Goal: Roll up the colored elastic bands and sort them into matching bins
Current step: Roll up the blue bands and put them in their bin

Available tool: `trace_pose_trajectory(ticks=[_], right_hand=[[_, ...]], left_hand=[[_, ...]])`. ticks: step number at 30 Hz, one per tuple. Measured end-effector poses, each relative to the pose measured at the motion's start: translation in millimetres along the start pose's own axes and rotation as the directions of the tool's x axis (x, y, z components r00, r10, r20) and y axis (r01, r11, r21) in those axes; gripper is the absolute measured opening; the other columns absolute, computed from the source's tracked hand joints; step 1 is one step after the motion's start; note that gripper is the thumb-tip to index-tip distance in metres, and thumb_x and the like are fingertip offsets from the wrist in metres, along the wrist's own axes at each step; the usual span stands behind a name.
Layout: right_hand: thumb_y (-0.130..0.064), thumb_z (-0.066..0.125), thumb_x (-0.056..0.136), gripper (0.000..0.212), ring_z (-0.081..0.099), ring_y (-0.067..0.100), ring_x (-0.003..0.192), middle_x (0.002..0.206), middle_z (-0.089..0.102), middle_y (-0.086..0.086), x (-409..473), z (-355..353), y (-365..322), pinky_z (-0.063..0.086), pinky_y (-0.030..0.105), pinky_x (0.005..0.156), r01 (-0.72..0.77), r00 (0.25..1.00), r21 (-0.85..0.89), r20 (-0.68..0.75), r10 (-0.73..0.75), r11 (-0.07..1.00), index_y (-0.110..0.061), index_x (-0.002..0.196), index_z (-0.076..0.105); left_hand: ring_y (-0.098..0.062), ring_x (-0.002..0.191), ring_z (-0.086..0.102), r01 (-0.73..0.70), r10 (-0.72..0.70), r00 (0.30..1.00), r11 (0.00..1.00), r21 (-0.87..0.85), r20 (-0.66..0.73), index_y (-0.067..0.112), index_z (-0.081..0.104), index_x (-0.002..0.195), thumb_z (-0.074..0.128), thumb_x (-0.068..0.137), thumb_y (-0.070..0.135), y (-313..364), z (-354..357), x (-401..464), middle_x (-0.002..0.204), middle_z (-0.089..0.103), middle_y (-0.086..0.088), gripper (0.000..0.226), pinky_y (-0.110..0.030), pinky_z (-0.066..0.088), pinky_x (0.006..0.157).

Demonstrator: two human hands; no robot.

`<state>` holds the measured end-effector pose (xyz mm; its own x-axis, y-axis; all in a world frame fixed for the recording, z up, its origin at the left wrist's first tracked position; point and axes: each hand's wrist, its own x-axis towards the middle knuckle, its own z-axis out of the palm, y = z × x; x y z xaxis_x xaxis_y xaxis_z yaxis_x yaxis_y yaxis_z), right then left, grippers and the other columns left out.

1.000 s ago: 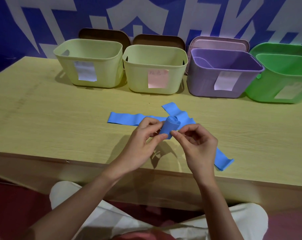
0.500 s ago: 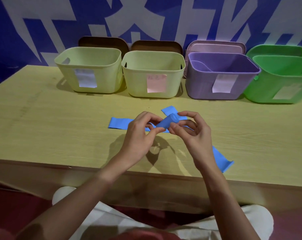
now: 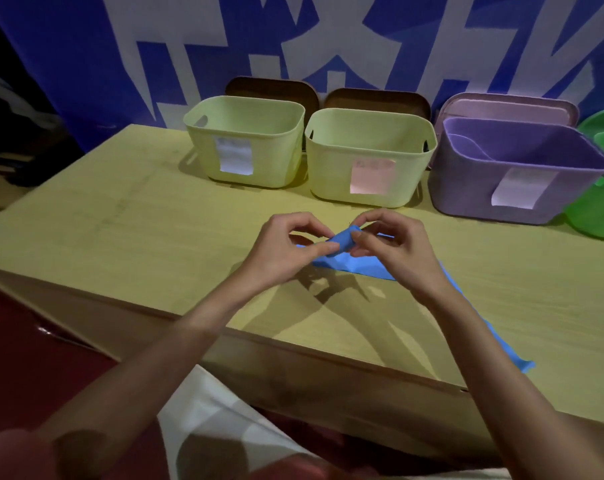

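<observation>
A blue elastic band (image 3: 354, 263) lies on the wooden table (image 3: 137, 237), partly wound into a small roll (image 3: 343, 239) held just above the surface. My left hand (image 3: 286, 245) pinches the roll's left end and my right hand (image 3: 394, 244) pinches its right end. The loose tail runs under my right forearm to the table's front edge (image 3: 522, 365). Along the back stand two pale yellow-green bins (image 3: 245, 140) (image 3: 369, 154), a purple bin (image 3: 515, 174) and a green bin (image 3: 598, 209), the first three with paper labels.
Brown lids (image 3: 269, 90) and a pink lid (image 3: 508, 105) lean behind the bins against a blue and white wall banner. My lap in white cloth shows below the table's front edge. The green bin is cut off at the right.
The view shifted left. More of the band is wound into the roll; the flat strip that lay to the left has been drawn in, and both hands have moved slightly away from me.
</observation>
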<state>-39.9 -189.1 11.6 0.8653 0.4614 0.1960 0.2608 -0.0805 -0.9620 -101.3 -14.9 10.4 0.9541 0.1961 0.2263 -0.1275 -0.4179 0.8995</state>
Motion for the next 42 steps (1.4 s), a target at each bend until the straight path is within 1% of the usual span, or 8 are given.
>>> trace_pose_trajectory(ticks=[3,8,12,20,26,31,37,42], right_hand=[[0.003,0.063,0.088,0.005,0.069,0.017,0.065,0.076,0.067,0.014,13,12,1,0.057,0.026,0.072,0.037,0.993,-0.036,0.117,-0.033,0.999,0.001,0.093,0.063],[0.003,0.064,0.087,0.007,0.067,0.023,0.069,0.081,0.067,0.017,37,32,2,0.056,0.037,0.077,0.095,0.969,-0.072,0.234,-0.076,0.993,-0.002,0.092,0.063],[0.001,0.066,0.087,0.011,0.065,0.024,0.07,0.08,0.069,0.012,60,44,3,0.055,0.041,0.076,0.117,0.956,-0.08,0.278,-0.09,0.99,0.002,0.098,0.063],[-0.001,0.067,0.086,0.013,0.064,0.005,0.075,0.086,0.069,0.009,131,62,-14,0.049,0.016,0.071,0.211,0.927,-0.193,0.352,-0.134,0.958,-0.006,0.098,0.065],[-0.008,0.072,0.084,0.02,0.065,0.004,0.077,0.084,0.067,-0.001,209,69,-33,0.053,0.02,0.072,0.28,0.957,-0.235,0.152,-0.249,0.931,-0.01,0.102,0.063],[-0.014,0.066,0.09,0.019,0.064,0.006,0.089,0.096,0.067,-0.003,249,61,-31,0.056,0.025,0.079,0.293,0.953,-0.37,0.042,-0.299,0.882,-0.014,0.109,0.063],[-0.015,0.065,0.09,0.029,0.06,0.014,0.094,0.108,0.064,0.005,269,63,-4,0.051,0.034,0.086,0.337,0.942,-0.598,0.225,-0.25,0.727,-0.009,0.118,0.062],[-0.028,0.062,0.093,0.027,0.058,0.013,0.091,0.107,0.066,0.003,285,67,4,0.049,0.03,0.083,0.49,0.869,-0.646,0.418,-0.267,0.585,-0.011,0.112,0.067]], left_hand=[[-0.011,0.086,0.066,0.081,-0.08,0.996,0.996,-0.021,0.038,0.009,0.069,0.082,0.079,0.07,0.0,-7,-21,10,0.09,0.07,-0.005,0.018,-0.025,0.054,0.078],[-0.009,0.084,0.069,0.242,-0.216,0.946,0.966,-0.087,0.242,0.001,0.054,0.119,0.074,0.071,-0.01,-17,-52,31,0.098,0.069,-0.011,0.054,-0.02,0.054,0.079],[-0.016,0.085,0.069,0.229,-0.218,0.937,0.973,-0.01,0.273,0.003,0.049,0.125,0.075,0.071,-0.009,-22,-73,50,0.096,0.07,-0.012,0.061,-0.023,0.055,0.08],[-0.013,0.078,0.067,0.168,-0.2,0.957,0.973,0.161,0.21,0.004,0.063,0.107,0.078,0.071,-0.003,-24,-107,101,0.089,0.068,-0.007,0.039,-0.027,0.056,0.082],[-0.008,0.079,0.066,0.086,-0.118,0.983,0.972,0.219,0.137,0.002,0.068,0.108,0.076,0.074,0.0,-8,-141,170,0.092,0.07,-0.008,0.034,-0.015,0.053,0.077],[-0.009,0.079,0.065,0.172,-0.173,0.985,0.969,0.179,-0.01,0.003,0.068,0.104,0.075,0.077,0.004,-12,-165,228,0.095,0.067,-0.007,0.028,-0.011,0.052,0.062],[-0.018,0.067,0.068,0.508,-0.508,0.861,0.861,0.007,-0.015,-0.005,0.059,0.108,0.071,0.078,-0.003,-45,-156,294,0.09,0.067,-0.016,0.032,-0.023,0.059,0.06],[-0.01,0.066,0.057,0.698,-0.712,0.699,0.7,0.151,0.071,0.008,0.055,0.078,0.063,0.085,0.006,-81,-132,327,0.07,0.056,-0.003,0.01,-0.024,0.052,0.068]])
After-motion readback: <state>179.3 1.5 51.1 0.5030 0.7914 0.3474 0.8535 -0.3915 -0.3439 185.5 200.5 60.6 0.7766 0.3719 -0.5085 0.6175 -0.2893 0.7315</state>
